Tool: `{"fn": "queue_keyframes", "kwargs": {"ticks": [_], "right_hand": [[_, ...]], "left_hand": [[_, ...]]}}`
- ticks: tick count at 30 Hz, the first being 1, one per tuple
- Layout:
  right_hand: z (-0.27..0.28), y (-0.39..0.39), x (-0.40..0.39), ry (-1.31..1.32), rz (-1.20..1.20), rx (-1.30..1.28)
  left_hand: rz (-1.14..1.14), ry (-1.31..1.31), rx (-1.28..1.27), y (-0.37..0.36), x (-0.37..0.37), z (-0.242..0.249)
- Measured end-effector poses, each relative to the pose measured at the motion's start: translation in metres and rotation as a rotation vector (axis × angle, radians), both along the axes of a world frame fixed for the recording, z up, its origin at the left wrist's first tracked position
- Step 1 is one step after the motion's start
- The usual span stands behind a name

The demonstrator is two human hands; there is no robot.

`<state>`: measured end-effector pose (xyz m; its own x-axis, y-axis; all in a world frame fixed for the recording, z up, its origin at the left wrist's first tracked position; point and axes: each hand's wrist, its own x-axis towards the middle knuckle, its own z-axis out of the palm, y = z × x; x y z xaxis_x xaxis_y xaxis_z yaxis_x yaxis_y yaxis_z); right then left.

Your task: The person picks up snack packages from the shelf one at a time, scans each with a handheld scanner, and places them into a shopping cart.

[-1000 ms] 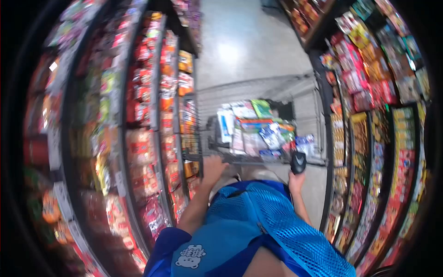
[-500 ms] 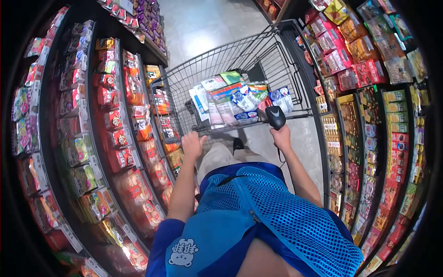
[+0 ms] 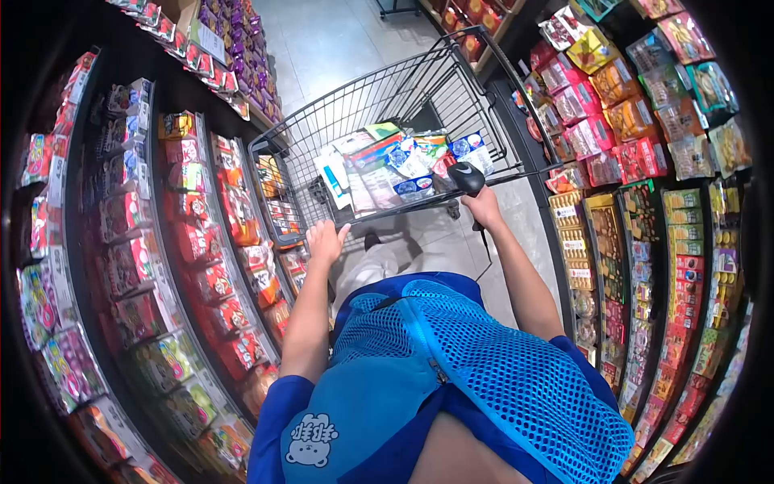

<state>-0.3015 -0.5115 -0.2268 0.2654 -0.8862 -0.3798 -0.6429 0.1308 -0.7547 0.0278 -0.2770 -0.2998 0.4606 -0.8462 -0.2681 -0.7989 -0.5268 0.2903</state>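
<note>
A black wire shopping cart (image 3: 284, 196) stands in front of me at a slant. My left hand (image 3: 326, 241) is closed on the left part of the cart handle (image 3: 377, 215), thumb sticking out to the right. In my right hand (image 3: 484, 210) is a black handheld barcode scanner (image 3: 465, 177), its head pointing toward the cart. That hand is close to the right part of the handle; whether it also touches the bar is hard to tell. Several flat bags and packets (image 3: 371, 173), white, blue and multicoloured, lie in the cart below the scanner.
Shelves of red snack packets (image 3: 197, 210) run close along the left side. On the right are hanging snack bags (image 3: 629, 85) and racks of small packs (image 3: 689, 274). Purple packets (image 3: 238, 48) stand further up on the left. Grey tiled floor (image 3: 322, 40) stretches ahead between the shelves.
The shelves on the left have slid down the view as I move forward with the cart. Cart and both hands sit slightly further left in view. The grips look the same.
</note>
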Motion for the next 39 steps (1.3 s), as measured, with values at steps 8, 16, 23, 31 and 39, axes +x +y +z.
{"fn": "queue_keyframes", "kwargs": {"ticks": [8,16,23,31,39], "right_hand": [[-0.022,-0.055,0.068,0.140,0.085,-0.055],[-0.008,-0.084,0.107,0.079,0.149,-0.015],[0.009,-0.098,0.125,0.102,0.235,-0.055],[0.025,-0.129,0.098,-0.153,0.225,0.152],[0.119,-0.155,0.207,-0.543,0.327,0.238]], "left_hand": [[0.119,0.112,0.111,-0.053,0.068,0.012],[0.208,-0.031,-0.075,-0.079,0.096,-0.008],[0.052,0.283,-0.365,-0.202,0.062,-0.048],[0.058,0.662,-0.393,-0.248,0.063,-0.023],[0.686,1.311,-0.664,-0.241,0.099,0.157]]}}
